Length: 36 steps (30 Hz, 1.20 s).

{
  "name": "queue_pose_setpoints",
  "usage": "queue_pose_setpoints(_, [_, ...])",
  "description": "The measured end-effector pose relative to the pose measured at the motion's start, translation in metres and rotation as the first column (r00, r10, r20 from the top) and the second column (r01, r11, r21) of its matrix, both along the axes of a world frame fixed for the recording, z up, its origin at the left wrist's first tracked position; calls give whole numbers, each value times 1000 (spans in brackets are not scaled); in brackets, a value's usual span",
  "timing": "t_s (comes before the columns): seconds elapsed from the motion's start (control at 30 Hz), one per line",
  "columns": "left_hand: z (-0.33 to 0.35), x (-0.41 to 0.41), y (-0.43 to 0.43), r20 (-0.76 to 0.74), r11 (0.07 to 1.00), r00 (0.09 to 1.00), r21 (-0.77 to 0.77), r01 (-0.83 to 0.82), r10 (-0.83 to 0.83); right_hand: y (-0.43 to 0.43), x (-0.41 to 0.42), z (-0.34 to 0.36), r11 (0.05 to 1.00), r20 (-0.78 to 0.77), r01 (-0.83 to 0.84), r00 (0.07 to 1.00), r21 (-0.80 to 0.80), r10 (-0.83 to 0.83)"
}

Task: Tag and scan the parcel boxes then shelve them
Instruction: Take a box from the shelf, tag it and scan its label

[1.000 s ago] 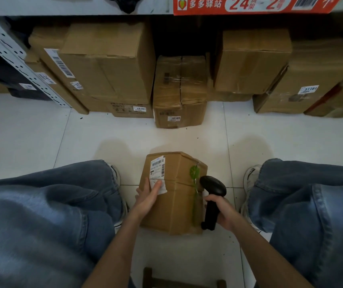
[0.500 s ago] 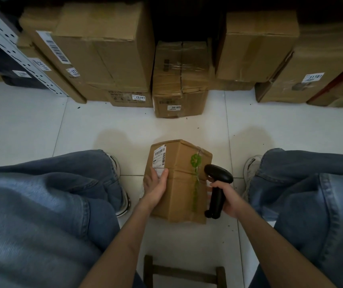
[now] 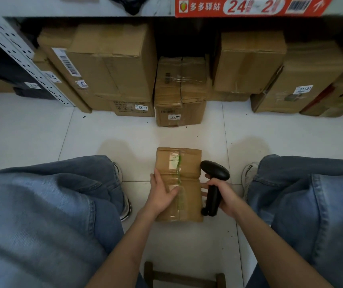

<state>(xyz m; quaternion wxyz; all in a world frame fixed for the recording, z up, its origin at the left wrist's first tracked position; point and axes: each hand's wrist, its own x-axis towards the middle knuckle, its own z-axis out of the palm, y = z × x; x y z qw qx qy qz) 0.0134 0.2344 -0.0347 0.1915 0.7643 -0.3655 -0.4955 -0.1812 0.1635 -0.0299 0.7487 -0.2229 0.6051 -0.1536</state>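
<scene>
A small brown parcel box [image 3: 187, 163] lies flat on the white tiled floor between my knees, its taped top with a green strip facing up. Its white shipping label is out of sight. My left hand [image 3: 163, 192] rests on the box's left side, thumb across the top and fingers along the edge. My right hand [image 3: 224, 196] grips the handle of a black barcode scanner [image 3: 213, 183], held upright just right of the box, with fingertips touching the box's right side.
Several tagged cardboard boxes [image 3: 179, 92] stand under the bottom shelf [image 3: 83, 7] ahead, with numbered labels. A perforated metal upright [image 3: 21, 59] slants at the left. A red shelf sign [image 3: 249, 6] hangs above. My jeans-clad knees flank the box; a wooden stool frame [image 3: 183, 275] is below.
The parcel box has been turned from a tilted, label-up pose to lying flat with its taped side up; the label is now hidden. The scanner stays in my right hand.
</scene>
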Motion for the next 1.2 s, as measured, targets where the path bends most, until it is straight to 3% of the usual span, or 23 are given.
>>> queue_pose_setpoints(0.17, [1,5,6,11,997,999,49,52,-53,6,11,11,990,-106,-133,986,-49,128])
queue_pose_setpoints(0.4, [11,4,13,80,969,969,101,225,-234,11,15,14,984,-154,-165,976,-65,153])
queue_pose_setpoints(0.67, [13,-6,16,384,885,799,240,399,-463,14,16,18,988,-120,-150,982,-40,144])
queue_pose_setpoints(1.0, [6,-13,13,413,847,740,246,471,-531,12,14,12,993,-77,-114,991,-15,112])
queue_pose_setpoints(1.2, [5,-16,10,386,843,750,263,469,-537,10,13,11,996,-46,-90,995,5,90])
